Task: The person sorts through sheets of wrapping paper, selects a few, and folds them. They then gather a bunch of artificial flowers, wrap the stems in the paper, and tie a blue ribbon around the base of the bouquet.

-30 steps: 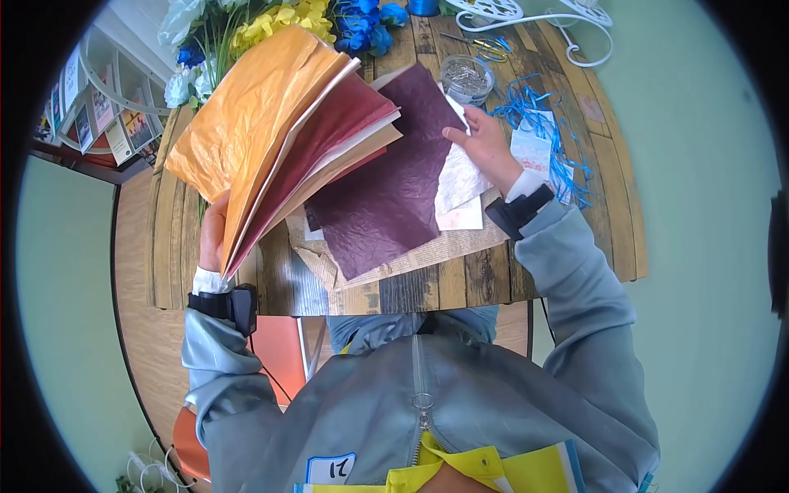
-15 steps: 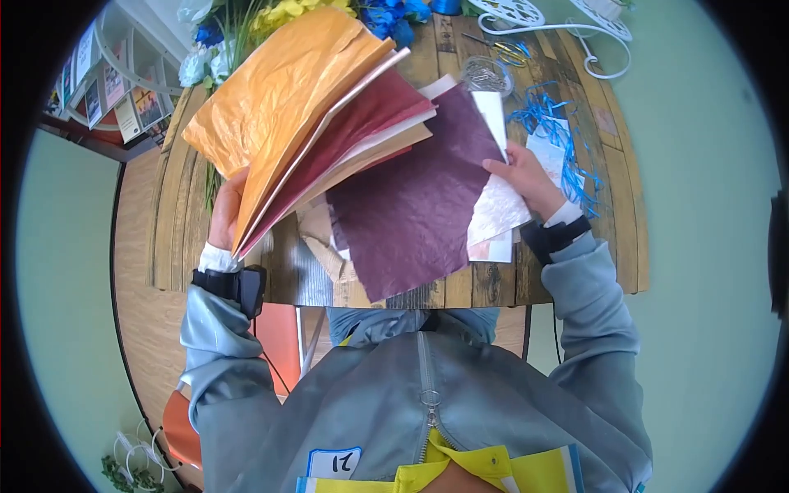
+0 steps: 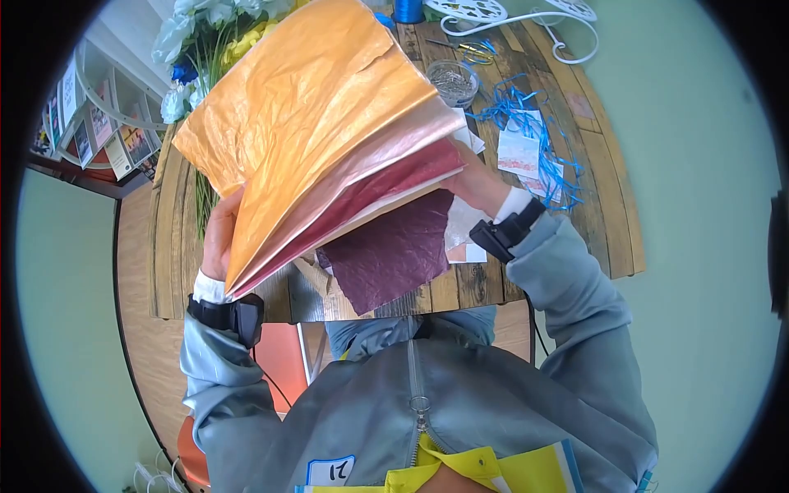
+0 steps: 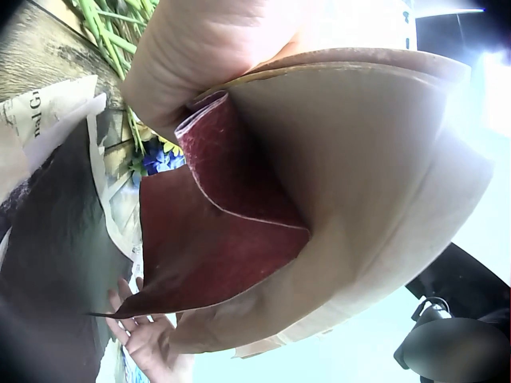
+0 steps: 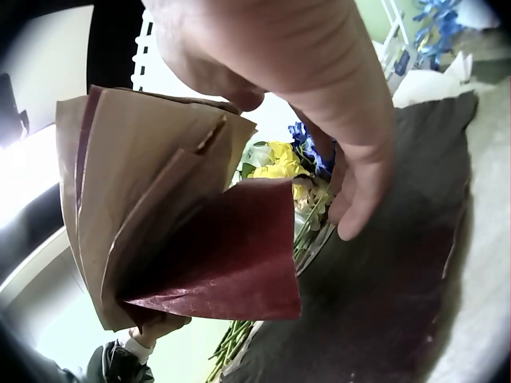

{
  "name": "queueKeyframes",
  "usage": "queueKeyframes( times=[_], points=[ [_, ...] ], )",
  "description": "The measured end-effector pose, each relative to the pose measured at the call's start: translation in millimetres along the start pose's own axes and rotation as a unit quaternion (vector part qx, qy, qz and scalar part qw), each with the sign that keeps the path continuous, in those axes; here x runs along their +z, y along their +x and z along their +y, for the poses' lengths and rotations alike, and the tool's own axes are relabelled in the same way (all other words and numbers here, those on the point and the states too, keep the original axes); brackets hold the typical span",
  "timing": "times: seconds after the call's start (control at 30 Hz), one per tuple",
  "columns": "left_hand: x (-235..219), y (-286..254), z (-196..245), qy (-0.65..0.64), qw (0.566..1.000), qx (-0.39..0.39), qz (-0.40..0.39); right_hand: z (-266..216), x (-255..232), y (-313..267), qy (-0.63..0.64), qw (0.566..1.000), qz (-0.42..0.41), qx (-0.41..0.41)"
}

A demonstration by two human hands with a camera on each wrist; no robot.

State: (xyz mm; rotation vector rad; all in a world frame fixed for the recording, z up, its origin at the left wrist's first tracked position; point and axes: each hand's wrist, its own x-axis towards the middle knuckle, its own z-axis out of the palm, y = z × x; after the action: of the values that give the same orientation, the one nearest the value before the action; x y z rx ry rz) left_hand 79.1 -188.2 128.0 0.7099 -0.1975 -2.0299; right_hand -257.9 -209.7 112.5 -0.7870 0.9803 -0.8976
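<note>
My left hand [image 3: 220,234] grips the gathered lower end of a fanned bundle of wrapping paper [image 3: 304,99]. Its outer sheet is crinkled orange, with pale pink, dark red and tan layers beneath. At the bundle's right edge, my right hand [image 3: 481,185] has its fingers hidden by the paper in the head view. The left wrist view shows that right hand [image 4: 152,347] with fingers spread beside a dark red sheet [image 4: 215,247]. Below the bundle lies a dark purple sheet [image 3: 390,259], partly covered, over white pieces [image 3: 462,222].
Artificial flowers [image 3: 205,49] with long green stems lie at the table's left. Toward the back are a clear round tub [image 3: 452,82], gold-handled scissors [image 3: 477,53] and a white metal stand [image 3: 526,25]. Blue ribbon shreds [image 3: 526,99] and printed cards [image 3: 519,154] sit at right.
My right hand has left the purple sheet's right edge and come to the bundle's right edge. The bundle has spread wider toward the right, covering more of the purple sheet.
</note>
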Motion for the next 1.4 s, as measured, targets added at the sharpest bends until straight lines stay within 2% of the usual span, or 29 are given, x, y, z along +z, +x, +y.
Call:
queueKeyframes(
  times=[0.03, 0.13, 0.17, 0.2, 0.23, 0.27, 0.3, 0.37, 0.4, 0.43, 0.47, 0.5, 0.53, 0.6, 0.67, 0.7, 0.77, 0.83, 0.9, 0.93, 1.0, 1.03, 1.1, 1.17, 1.27, 1.3, 1.37, 1.4],
  points=[
    [3, -2, 0, 0.002, 1.000, -0.001, -0.001, 3, 3, 1, 0.001, 1.000, 0.001, -0.002],
    [16, -11, 0, 0.000, 1.000, -0.010, -0.004, 19, 0, 12, 0.034, 0.988, -0.106, -0.111],
    [20, -13, -1, 0.001, 1.000, -0.009, -0.005, 24, -7, 18, 0.034, 0.987, -0.106, -0.112],
    [23, -14, -2, 0.024, 1.000, 0.003, 0.004, 30, -16, 25, -0.002, 0.952, -0.207, -0.224],
    [25, -15, -3, 0.046, 0.999, 0.015, 0.015, 36, -23, 34, -0.036, 0.893, -0.303, -0.330],
    [27, -15, -4, 0.053, 0.998, 0.024, 0.026, 37, -20, 44, -0.125, 0.923, -0.254, -0.261],
    [26, -14, -3, 0.053, 0.998, 0.024, 0.027, 39, -21, 46, -0.124, 0.923, -0.255, -0.261],
    [19, -10, 1, 0.044, 0.999, 0.010, 0.029, 39, -19, 46, -0.113, 0.884, -0.208, -0.403],
    [17, -8, 2, 0.051, 0.997, 0.020, 0.055, 25, -12, 40, -0.113, 0.884, -0.210, -0.403],
    [13, -6, 3, 0.050, 0.997, 0.023, 0.055, 6, -8, 34, 0.026, 0.959, -0.183, -0.215],
    [11, -4, 3, 0.115, 0.990, 0.063, 0.047, -17, 1, 23, 0.163, 0.976, -0.144, -0.013],
    [10, -2, 3, 0.181, 0.977, 0.103, 0.037, -36, 17, 3, 0.112, 0.983, -0.142, -0.019],
    [14, -1, 2, 0.244, 0.960, 0.130, 0.045, -38, 13, 2, 0.100, 0.983, -0.148, -0.039],
    [11, 11, 0, 0.268, 0.953, 0.132, 0.052, -42, 4, -2, 0.086, 0.983, -0.152, -0.060],
    [8, 29, 2, 0.323, 0.936, 0.126, 0.057, -46, -2, -7, -0.044, 0.989, -0.116, -0.083],
    [13, 38, 3, 0.322, 0.937, 0.125, 0.057, -48, -10, -5, -0.044, 0.989, -0.116, -0.082],
    [28, 60, -3, 0.355, 0.925, 0.135, 0.022, -54, -37, 5, -0.130, 0.972, -0.113, -0.161],
    [48, 85, -7, 0.355, 0.924, 0.141, 0.006, -70, -60, 12, -0.142, 0.967, -0.105, -0.184],
    [67, 117, -7, 0.375, 0.916, 0.139, -0.018, -91, -74, 9, -0.135, 0.962, -0.046, -0.234],
    [77, 135, -8, 0.387, 0.910, 0.145, -0.037, -99, -85, 12, -0.137, 0.962, -0.048, -0.233],
    [106, 161, -18, 0.412, 0.893, 0.183, -0.010, -114, -110, 17, -0.144, 0.961, 0.022, -0.236],
    [117, 176, -21, 0.424, 0.889, 0.176, -0.007, -119, -119, 19, -0.145, 0.961, 0.017, -0.235],
    [131, 212, -25, 0.433, 0.885, 0.169, -0.012, -128, -136, 23, -0.189, 0.942, 0.115, -0.251],
    [148, 235, -35, 0.432, 0.887, 0.164, 0.012, -130, -157, 32, -0.217, 0.931, 0.134, -0.262],
    [151, 273, -44, 0.470, 0.871, 0.144, 0.013, -122, -194, 47, -0.212, 0.928, 0.160, -0.260],
    [152, 279, -48, 0.481, 0.865, 0.140, 0.013, -116, -206, 53, -0.213, 0.928, 0.159, -0.260],
    [151, 283, -51, 0.492, 0.860, 0.133, 0.014, -104, -231, 61, -0.243, 0.913, 0.227, -0.236],
    [149, 278, -52, 0.501, 0.858, 0.112, 0.009, -99, -244, 64, -0.243, 0.914, 0.226, -0.233]
  ],
)
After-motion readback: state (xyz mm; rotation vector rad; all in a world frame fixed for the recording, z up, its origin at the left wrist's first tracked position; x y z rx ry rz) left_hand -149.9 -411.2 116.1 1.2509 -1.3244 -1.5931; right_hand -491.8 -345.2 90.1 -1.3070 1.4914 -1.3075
